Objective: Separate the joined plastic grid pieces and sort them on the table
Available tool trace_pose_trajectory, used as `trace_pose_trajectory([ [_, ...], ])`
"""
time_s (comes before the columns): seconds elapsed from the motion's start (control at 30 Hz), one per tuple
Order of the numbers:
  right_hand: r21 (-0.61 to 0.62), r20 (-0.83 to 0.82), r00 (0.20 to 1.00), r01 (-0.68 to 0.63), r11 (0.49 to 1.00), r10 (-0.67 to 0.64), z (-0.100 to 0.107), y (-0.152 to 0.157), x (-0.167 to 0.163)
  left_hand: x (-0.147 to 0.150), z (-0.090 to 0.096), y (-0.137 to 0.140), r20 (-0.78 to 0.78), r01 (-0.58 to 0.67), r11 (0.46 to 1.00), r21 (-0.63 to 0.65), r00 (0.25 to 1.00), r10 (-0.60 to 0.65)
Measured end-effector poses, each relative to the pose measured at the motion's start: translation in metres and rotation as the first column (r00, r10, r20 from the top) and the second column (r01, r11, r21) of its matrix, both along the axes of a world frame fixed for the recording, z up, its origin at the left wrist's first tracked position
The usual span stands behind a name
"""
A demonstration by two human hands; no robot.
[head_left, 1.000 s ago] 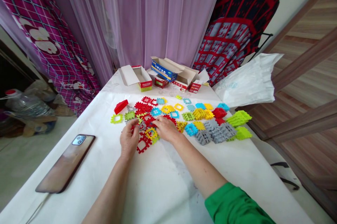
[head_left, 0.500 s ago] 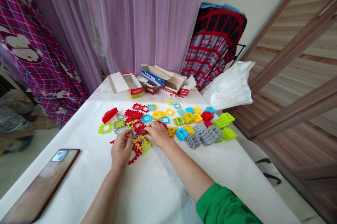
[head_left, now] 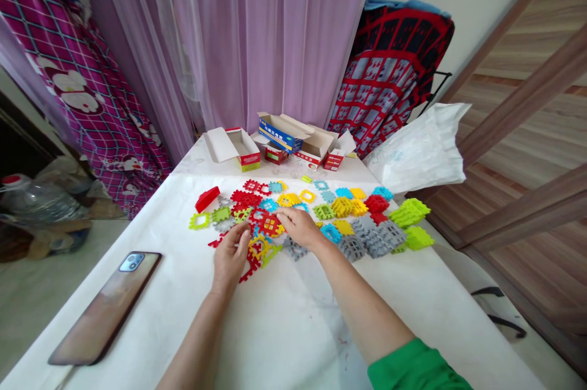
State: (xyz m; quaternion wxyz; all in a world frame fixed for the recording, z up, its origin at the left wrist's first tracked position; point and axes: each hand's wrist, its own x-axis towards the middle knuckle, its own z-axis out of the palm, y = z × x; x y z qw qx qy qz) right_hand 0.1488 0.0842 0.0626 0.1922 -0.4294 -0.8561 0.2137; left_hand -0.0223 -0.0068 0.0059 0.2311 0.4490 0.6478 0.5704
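Interlocking plastic building pieces with notched edges lie in a loose heap on a white-covered table (head_left: 284, 329). My left hand (head_left: 230, 257) is at the heap's near left side, fingers curled toward the thumb; what they hold, if anything, is hidden. My right hand (head_left: 300, 228) has its fingers pressed together at the right edge of a red window piece (head_left: 261, 220); whether it grips that piece is unclear. Between the hands lies a yellow window piece (head_left: 259, 247), above red and green ones. A grey piece (head_left: 295, 249) rests below my right wrist.
Sorted stacks stand right of the heap, including grey pieces (head_left: 385, 237) and lime-green pieces (head_left: 409, 213). Opened cardboard boxes (head_left: 279, 133) line the back, beside a white plastic bag (head_left: 417, 148). A phone (head_left: 105, 310) lies at the left; a red block (head_left: 207, 199) sits behind my left hand.
The view has shifted, so the table appears farther right. My right hand has drawn slightly right across the heap, uncovering more of the red window piece. My left hand stays nearly in place.
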Motion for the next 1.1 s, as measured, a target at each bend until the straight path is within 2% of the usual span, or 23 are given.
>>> trace_pose_trajectory([
  [0.13, -0.038, -0.044, 0.996, -0.078, 0.996, 0.076, -0.002, -0.005, -0.002, 0.008, 0.007, -0.003, 0.228, 0.143, 0.984, -0.11, 0.967, -0.115],
  [0.3, 0.008, -0.063, 0.995, -0.074, 0.997, 0.075, -0.001, -0.012, -0.001, 0.013, 0.011, -0.003, 0.376, 0.229, 0.96, -0.16, 0.913, -0.155],
  [0.4, 0.063, -0.025, 0.991, -0.127, 0.99, 0.129, 0.007, -0.017, 0.007, 0.014, 0.014, -0.003, 0.395, 0.225, 0.957, -0.181, 0.908, -0.139],
  [0.5, 0.106, 0.088, 0.974, -0.216, 0.97, 0.208, 0.015, -0.021, 0.017, 0.014, 0.017, -0.005, 0.405, 0.224, 0.955, -0.193, 0.905, -0.13],
  [0.77, 0.223, 0.237, 0.956, -0.224, 0.949, 0.17, 0.02, -0.027, 0.022, 0.016, 0.022, -0.01, 0.408, 0.262, 0.942, -0.209, 0.899, -0.159],
  [0.83, 0.261, 0.237, 0.968, -0.147, 0.954, 0.084, 0.026, -0.018, 0.033, 0.016, 0.023, -0.01, 0.397, 0.243, 0.95, -0.197, 0.905, -0.149],
  [0.93, 0.335, 0.217, 0.959, 0.1, 0.937, -0.18, 0.045, 0.011, 0.072, 0.014, 0.024, -0.01, 0.393, 0.209, 0.962, -0.175, 0.911, -0.126],
  [1.0, 0.387, 0.221, 0.884, 0.308, 0.869, -0.411, 0.061, 0.036, 0.111, 0.013, 0.023, -0.009, 0.39, 0.189, 0.966, -0.176, 0.914, -0.108],
  [1.07, 0.435, 0.257, 0.723, 0.506, 0.745, -0.641, 0.073, 0.059, 0.152, 0.011, 0.021, -0.008, 0.383, 0.182, 0.967, -0.177, 0.918, -0.103],
  [1.1, 0.444, 0.296, 0.643, 0.562, 0.698, -0.706, 0.076, 0.068, 0.171, 0.011, 0.02, -0.007, 0.378, 0.179, 0.968, -0.175, 0.92, -0.102],
])
